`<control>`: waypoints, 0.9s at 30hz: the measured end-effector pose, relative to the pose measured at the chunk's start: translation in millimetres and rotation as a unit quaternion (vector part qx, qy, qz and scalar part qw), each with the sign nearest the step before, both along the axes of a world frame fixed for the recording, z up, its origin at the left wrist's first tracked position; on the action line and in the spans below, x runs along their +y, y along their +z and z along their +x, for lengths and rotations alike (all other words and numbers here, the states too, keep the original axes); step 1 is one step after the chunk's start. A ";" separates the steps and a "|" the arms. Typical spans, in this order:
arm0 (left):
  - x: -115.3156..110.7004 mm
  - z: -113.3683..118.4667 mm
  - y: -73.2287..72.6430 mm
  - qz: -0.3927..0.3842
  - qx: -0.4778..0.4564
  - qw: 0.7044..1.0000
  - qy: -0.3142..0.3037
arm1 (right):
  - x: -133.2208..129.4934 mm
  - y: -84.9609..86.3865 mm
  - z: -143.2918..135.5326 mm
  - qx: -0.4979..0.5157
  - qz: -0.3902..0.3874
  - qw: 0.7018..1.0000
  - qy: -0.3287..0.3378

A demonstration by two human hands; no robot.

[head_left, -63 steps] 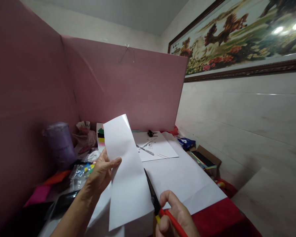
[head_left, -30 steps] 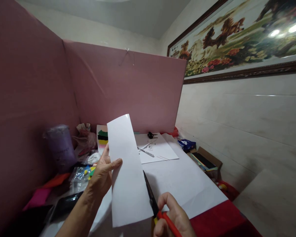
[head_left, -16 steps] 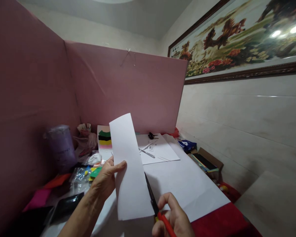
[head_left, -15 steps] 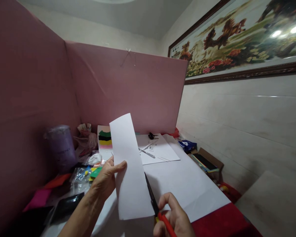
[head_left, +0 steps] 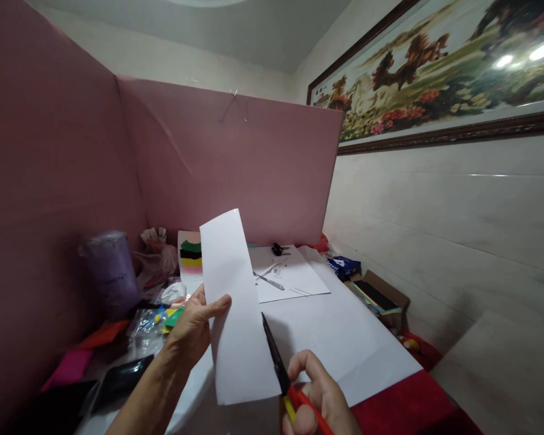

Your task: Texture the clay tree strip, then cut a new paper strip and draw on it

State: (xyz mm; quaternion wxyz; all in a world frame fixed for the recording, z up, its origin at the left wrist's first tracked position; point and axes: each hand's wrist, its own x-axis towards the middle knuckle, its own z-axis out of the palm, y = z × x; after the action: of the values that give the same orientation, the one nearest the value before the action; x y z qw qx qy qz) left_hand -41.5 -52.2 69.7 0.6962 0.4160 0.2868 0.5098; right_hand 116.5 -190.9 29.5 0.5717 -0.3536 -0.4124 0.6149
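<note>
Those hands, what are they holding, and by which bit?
The left hand holds the white paper by its left edge; the right hand holds the scissors by the red-and-yellow handles.

No words or numbers here can be read. The purple tub point(head_left: 111, 278) has dark letters on its side, but they are too blurry. The blue box point(head_left: 344, 265) has a white shape on it, too small to make out. A tiny patch of faint marks shows on the white sheet point(head_left: 306, 279). The wall picture point(head_left: 408, 81) has little dark squares near its left end.
</note>
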 end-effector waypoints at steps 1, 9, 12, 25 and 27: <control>-0.2 0.3 0.5 0.001 0.001 1.000 0.003 | 0.0 1.2 -1.1 -0.007 0.004 1.000 -0.005; -0.8 2.2 2.3 0.007 0.001 1.000 0.018 | -1.7 9.5 -3.8 0.012 -0.023 0.999 -0.026; -0.6 2.1 1.8 0.013 -0.004 1.000 0.019 | -0.5 12.6 -3.0 0.029 -0.059 0.998 -0.021; 0.0 1.6 3.4 0.021 -0.007 0.999 0.023 | -2.2 7.1 0.5 0.009 -0.031 0.999 -0.018; -0.5 1.0 4.0 0.023 -0.004 0.999 0.022 | -0.9 2.7 -1.0 -0.016 -0.012 1.000 -0.022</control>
State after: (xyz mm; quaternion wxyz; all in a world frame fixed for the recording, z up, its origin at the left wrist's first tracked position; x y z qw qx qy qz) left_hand -40.5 -52.7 73.7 0.6762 0.4232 0.2811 0.5335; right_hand 115.5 -191.8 32.2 0.5738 -0.3792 -0.4067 0.6013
